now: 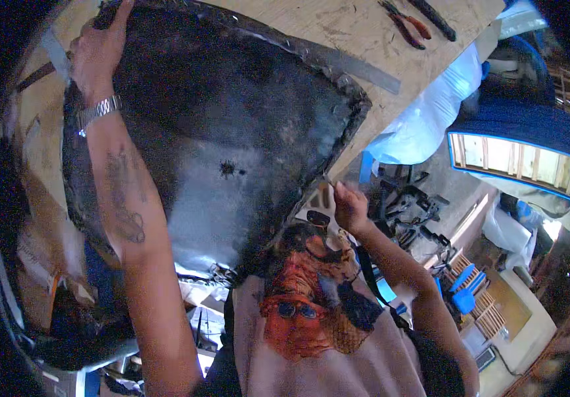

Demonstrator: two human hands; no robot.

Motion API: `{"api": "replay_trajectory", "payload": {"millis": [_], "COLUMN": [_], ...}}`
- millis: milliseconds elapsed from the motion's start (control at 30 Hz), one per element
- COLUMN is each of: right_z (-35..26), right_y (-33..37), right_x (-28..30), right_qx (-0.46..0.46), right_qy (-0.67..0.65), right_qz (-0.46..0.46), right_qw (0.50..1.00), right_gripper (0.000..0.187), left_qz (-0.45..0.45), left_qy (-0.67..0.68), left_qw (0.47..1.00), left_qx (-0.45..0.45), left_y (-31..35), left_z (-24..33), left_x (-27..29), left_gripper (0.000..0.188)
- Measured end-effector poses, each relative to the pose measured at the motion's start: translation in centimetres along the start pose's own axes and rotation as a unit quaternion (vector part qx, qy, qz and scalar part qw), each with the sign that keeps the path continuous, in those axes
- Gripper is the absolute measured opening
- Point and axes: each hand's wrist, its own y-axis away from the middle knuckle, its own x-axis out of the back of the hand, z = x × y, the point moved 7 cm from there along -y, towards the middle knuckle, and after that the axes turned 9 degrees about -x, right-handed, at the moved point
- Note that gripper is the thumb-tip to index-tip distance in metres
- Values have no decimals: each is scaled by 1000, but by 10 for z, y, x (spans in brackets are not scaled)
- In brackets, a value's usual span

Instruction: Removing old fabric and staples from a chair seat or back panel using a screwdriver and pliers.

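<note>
A large dark panel (265,99) covered in black sheet lies tilted across the wooden tabletop, with staples or tacks along its ragged edge. My left hand (99,56), a metal watch on its wrist, grips the panel's far left corner, the thumb lying over the top. Beside the panel's right edge, close to my body, my right hand (351,208) is closed, fingers pinched together. Whatever is between those fingers is too small or hidden to make out. A small black splotch (227,168) marks the middle of the panel.
Pliers with orange handles (407,25) and a dark bar-like tool (434,18) lie on the wooden tabletop (338,26) at the far right. A flat metal strip (371,76) lies by the panel. Plastic sheeting (424,119) hangs past the table's right side, above a cluttered floor.
</note>
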Motion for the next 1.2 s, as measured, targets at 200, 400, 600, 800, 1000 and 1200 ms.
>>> {"api": "replay_trajectory", "payload": {"millis": [200, 400, 600, 800, 1000, 1200], "right_z": [-16, -69, -103, -155, -175, -78], "right_y": [-16, -3, -14, -39, -63, 6], "right_x": [2, 64, 83, 96, 96, 41], "right_qx": [30, -74, -119, -132, -125, -94], "right_qy": [-55, 131, 230, 327, 454, -7], "right_qz": [44, -66, -157, -249, -341, -67], "right_qw": [997, 986, 953, 902, 814, 993], "right_gripper": [44, 60, 67, 59, 55, 42], "left_qz": [-115, -29, -2, -170, -167, -105], "left_qy": [87, 125, 104, 423, 449, 345], "left_qw": [989, 991, 995, 835, 817, 889], "left_qx": [35, 45, 1, 308, 322, 282], "left_y": [-14, -13, -23, -6, -13, -6], "left_z": [1, -15, 5, -12, -6, -50], "left_x": [-14, -28, 2, 64, 65, -39], "left_gripper": [63, 61, 55, 84, 84, 68]}}
